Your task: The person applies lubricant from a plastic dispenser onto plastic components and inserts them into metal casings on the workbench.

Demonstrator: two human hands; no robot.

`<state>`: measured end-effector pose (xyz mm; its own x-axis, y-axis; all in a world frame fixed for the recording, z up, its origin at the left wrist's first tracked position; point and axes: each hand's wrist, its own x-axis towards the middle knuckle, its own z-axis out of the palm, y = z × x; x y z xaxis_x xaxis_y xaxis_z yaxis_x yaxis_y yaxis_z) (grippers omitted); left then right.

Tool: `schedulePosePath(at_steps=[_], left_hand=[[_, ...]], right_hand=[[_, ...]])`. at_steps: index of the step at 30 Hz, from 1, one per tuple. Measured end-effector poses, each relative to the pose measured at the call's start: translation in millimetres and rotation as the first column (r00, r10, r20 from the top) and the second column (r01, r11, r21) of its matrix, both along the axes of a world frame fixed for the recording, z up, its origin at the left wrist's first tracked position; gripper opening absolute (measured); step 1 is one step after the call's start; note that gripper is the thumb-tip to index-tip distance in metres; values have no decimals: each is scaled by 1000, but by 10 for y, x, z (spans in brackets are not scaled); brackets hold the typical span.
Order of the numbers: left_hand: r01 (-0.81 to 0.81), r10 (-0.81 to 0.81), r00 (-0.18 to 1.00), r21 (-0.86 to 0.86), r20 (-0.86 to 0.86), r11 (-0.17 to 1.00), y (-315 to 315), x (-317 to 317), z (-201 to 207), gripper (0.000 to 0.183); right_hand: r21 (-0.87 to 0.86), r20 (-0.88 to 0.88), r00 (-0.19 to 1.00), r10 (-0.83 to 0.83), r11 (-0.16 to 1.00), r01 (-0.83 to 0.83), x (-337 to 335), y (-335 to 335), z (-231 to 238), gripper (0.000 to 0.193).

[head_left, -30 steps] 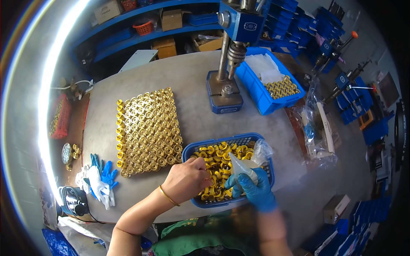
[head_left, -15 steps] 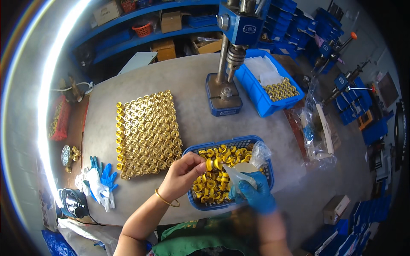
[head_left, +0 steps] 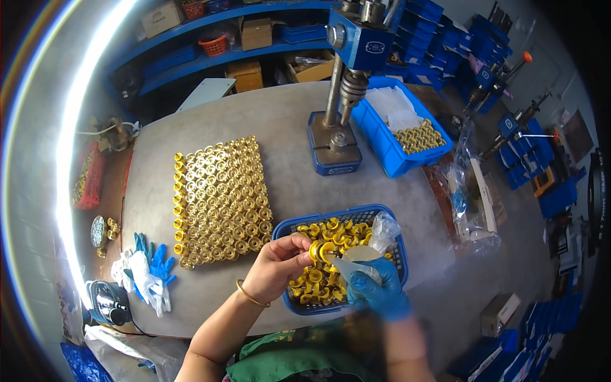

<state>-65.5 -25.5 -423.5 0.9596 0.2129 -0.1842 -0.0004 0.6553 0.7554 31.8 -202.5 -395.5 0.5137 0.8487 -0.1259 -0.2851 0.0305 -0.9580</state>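
My bare left hand (head_left: pixel 272 267), a gold bangle on its wrist, pinches a yellow flanged spool-shaped part (head_left: pixel 324 251) between thumb and fingers. In a blue glove, my right hand (head_left: pixel 382 294) is closed around a translucent cone-shaped plastic bag (head_left: pixel 349 267). The bag's narrow tip points at the yellow part and seems to meet it; exact contact is too small to tell. Both hands are over a blue plastic basket (head_left: pixel 405 264) of loose yellow parts (head_left: pixel 313 280). A pale round lid-like thing (head_left: pixel 364 253) and a crumpled clear bag (head_left: pixel 384 230) lie at the basket's right side.
Gold round parts (head_left: pixel 223 197) stand in tight rows left of the basket. Behind it is a blue bench press (head_left: pixel 336 143), with a blue bin (head_left: pixel 394 167) of parts beside it. Gloves (head_left: pixel 149 274) lie at the table's left, near a small black device (head_left: pixel 109 304).
My left hand and the yellow part have shifted slightly right and toward me. The part is tilted differently. My right hand with the bag has moved a little.
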Motion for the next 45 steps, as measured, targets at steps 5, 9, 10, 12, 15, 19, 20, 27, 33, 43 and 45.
schedulePosePath(at_steps=[5,9,10,12,15,19,20,27,33,43,45], left_hand=[[14,-14,1000,-87,1,996,-7,-14,-19,9],[18,-18,1000,-119,3,993,-9,-10,-28,10],[18,-18,1000,-119,3,993,-13,-5,-31,10],[10,-8,1000,-120,18,993,-18,5,-42,8],[15,-15,1000,-119,-1,993,-14,3,-11,9],[14,-14,1000,-125,4,992,-15,8,-20,10],[22,-21,1000,-133,4,991,-12,7,-20,10],[43,-44,999,-131,-10,991,-4,0,-89,8],[85,-85,996,9,-34,996,74,6,41,7],[-167,40,983,785,178,596,-88,104,374,17],[-241,186,970,548,156,801,-160,89,331,21]], right_hand=[[-29,11,1000,23,999,-22,-8,1,34,31],[-32,37,999,16,999,-15,-5,2,6,30],[-28,34,999,23,999,-22,-3,1,7,30],[-24,30,999,30,999,-30,-4,5,2,29],[-9,23,1000,21,1000,-21,-10,7,3,28],[-47,37,999,-2,999,4,-13,7,22,24],[-45,44,999,-16,999,18,-14,7,23,24],[-46,56,998,-28,998,30,-8,8,-12,26],[157,-23,998,-65,985,68,-19,-90,-111,38],[-101,299,954,-6,994,38,37,176,108,35],[-110,135,988,-79,989,94,45,148,120,36]])
